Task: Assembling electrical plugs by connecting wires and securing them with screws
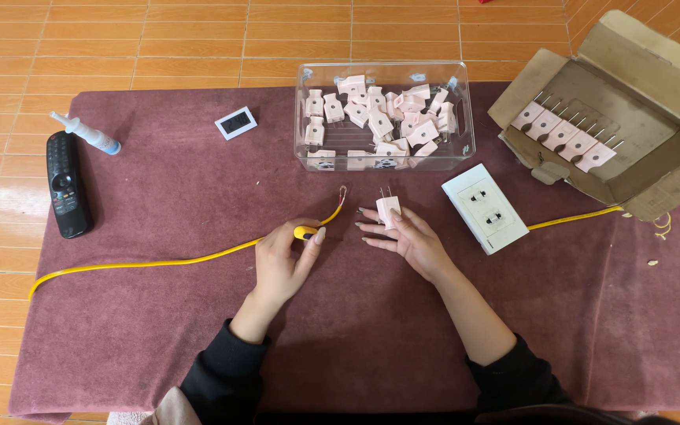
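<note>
One pale pink plug (388, 208), two prongs up, pinched in right hand (407, 236) fingertips; left hand (281, 260) fingers curled around yellow cable (143, 264). Clear bin (466, 118) holds loose plugs; cardboard box (639, 86) holds a row.

Views: one only, worn on the head; nothing shared with a second view.
Position: above the near edge of a maroon cloth (159, 330), over the person's own forearms.
Direction: steeply downward and forward, toward the orange tiled floor (159, 39) beyond the cloth.
Distance: close enough for both hands at centre, left hand (281, 264) and right hand (407, 236); wide enough for nearly the whole cloth.
Edges: black remote (66, 185) near the left side, open cardboard box (631, 102) at upper right, clear plastic bin (385, 118) at upper centre.
Bottom: dark sleeves entering from the lower edge.
</note>
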